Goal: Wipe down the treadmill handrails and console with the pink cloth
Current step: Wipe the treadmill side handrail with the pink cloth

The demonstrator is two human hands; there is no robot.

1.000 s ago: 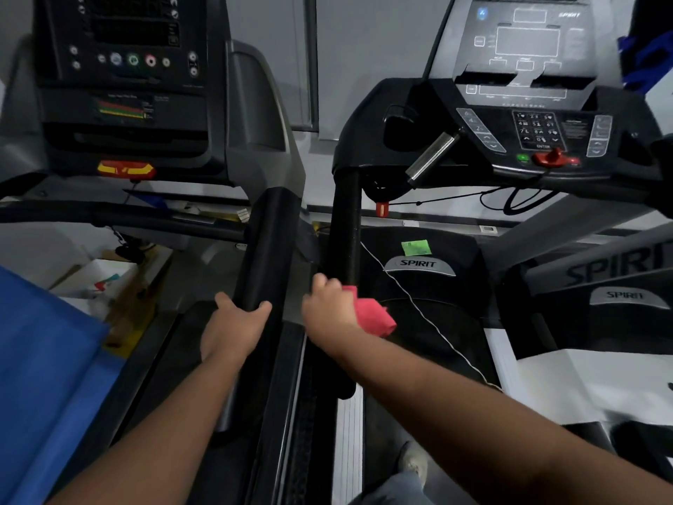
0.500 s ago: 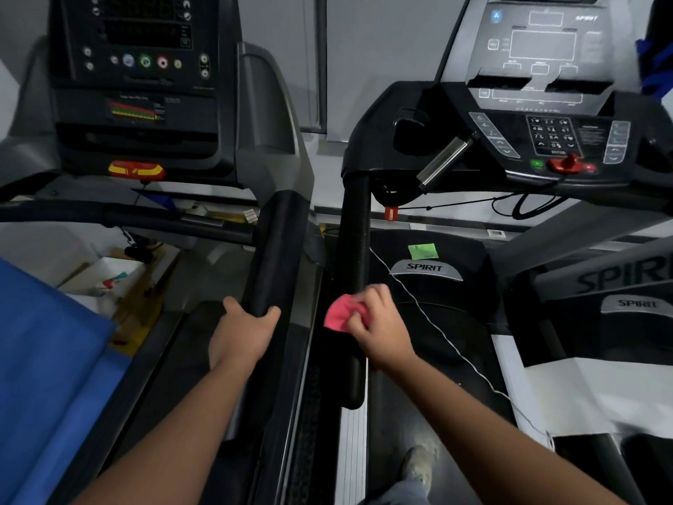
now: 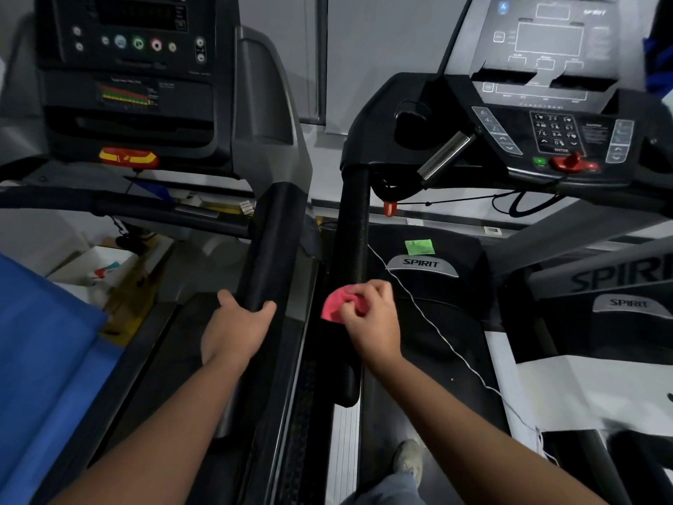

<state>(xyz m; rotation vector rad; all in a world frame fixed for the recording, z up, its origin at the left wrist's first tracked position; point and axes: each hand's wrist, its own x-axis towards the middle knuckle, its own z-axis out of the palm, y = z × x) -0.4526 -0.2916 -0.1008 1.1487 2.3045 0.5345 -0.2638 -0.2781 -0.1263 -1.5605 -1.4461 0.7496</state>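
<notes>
Our right hand (image 3: pixel 371 318) pinches the pink cloth (image 3: pixel 337 304) against the handrail (image 3: pixel 352 249); our left hand (image 3: pixel 236 329) grips the neighbouring rail (image 3: pixel 271 249). We should wrap the cloth round and slide lengthwise.

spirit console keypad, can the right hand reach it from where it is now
Probably yes: the right hand, pinching the pink cloth at the handrail, has open space ahead to the keypad; only a thin white cord hangs nearby.

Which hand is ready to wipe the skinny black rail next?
The right hand: it grips the pink cloth right at that handrail. The left hand holds the other treadmill's rail and has no cloth.
</notes>
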